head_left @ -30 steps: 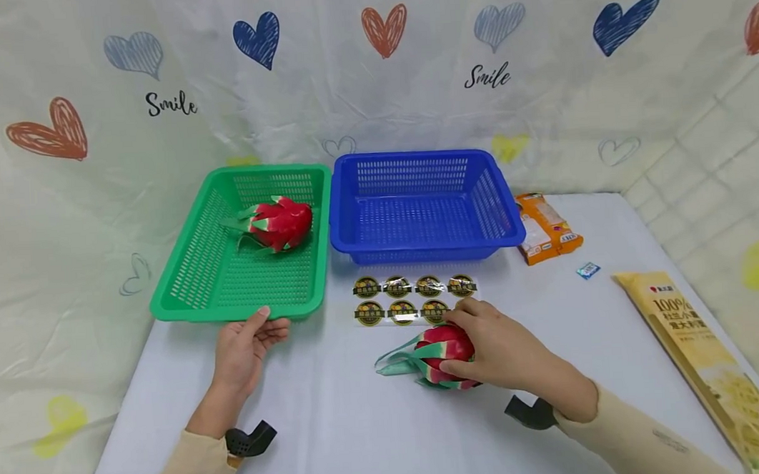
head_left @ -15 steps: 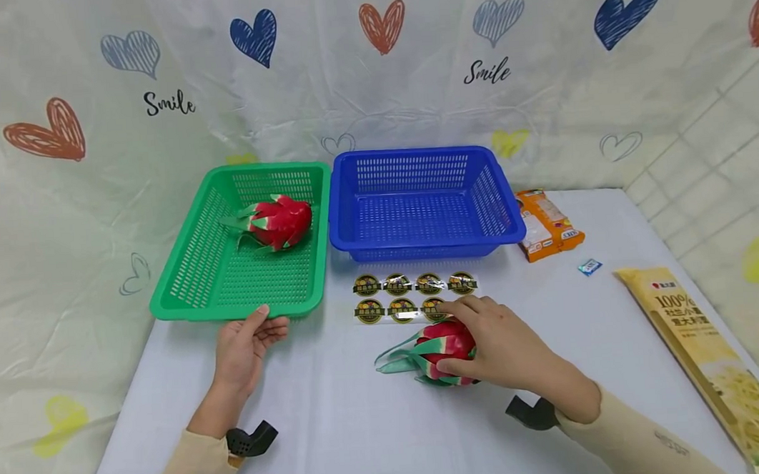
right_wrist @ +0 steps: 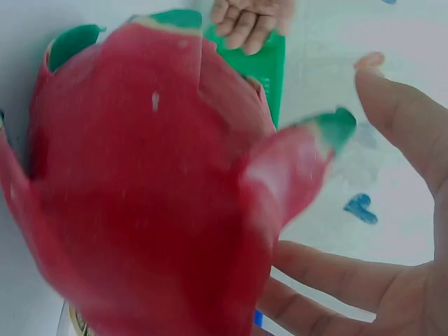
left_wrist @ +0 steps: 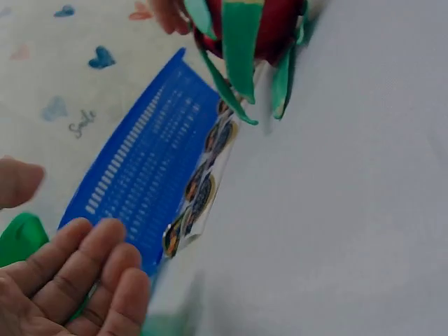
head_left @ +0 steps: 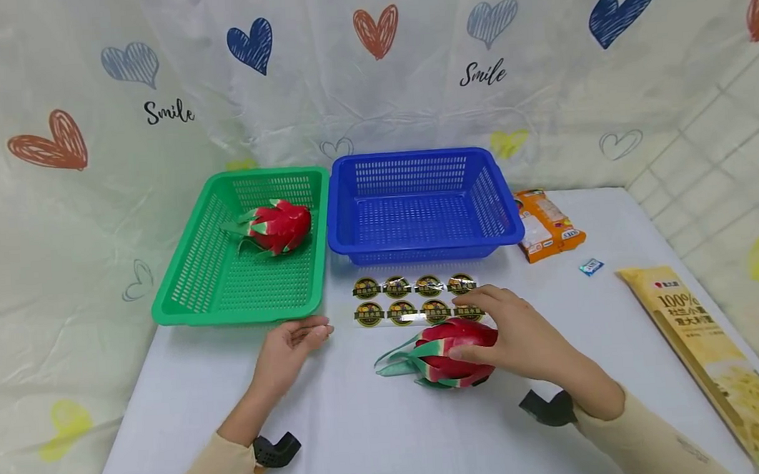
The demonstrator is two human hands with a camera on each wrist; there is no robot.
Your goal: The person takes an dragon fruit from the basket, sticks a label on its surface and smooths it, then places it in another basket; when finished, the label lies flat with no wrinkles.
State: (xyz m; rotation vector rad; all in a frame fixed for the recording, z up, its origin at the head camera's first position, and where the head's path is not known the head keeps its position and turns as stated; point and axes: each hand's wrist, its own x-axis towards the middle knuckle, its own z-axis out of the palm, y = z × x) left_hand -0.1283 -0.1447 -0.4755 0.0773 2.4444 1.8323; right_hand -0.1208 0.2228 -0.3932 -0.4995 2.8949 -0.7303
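A red dragon fruit [head_left: 445, 331] with green leaf tips lies on the white tabletop, its long leaves pointing left. Around its right end is my right hand [head_left: 520, 338], thumb and fingers spread; in the right wrist view the thumb [right_wrist: 402, 115] stands apart from the skin. My left hand [head_left: 285, 353] hangs just in front of the green basket [head_left: 229, 321], its fingers loosely bent and the palm bare in the left wrist view. Inside that basket lies a second dragon fruit [head_left: 282, 228]. Behind the nearer fruit is a clear sheet of round black-and-gold stickers [head_left: 401, 312].
A blue basket [head_left: 428, 254] stands at the back, right beside the green one. To its right are an orange packet [head_left: 549, 232] and a small blue-white sachet [head_left: 591, 267]. A long yellow noodle bag [head_left: 707, 349] lies along the right edge.
My left hand has left the green basket's front rim and moved right. My right hand has drawn slightly right and loosened around the dragon fruit, baring more of it.
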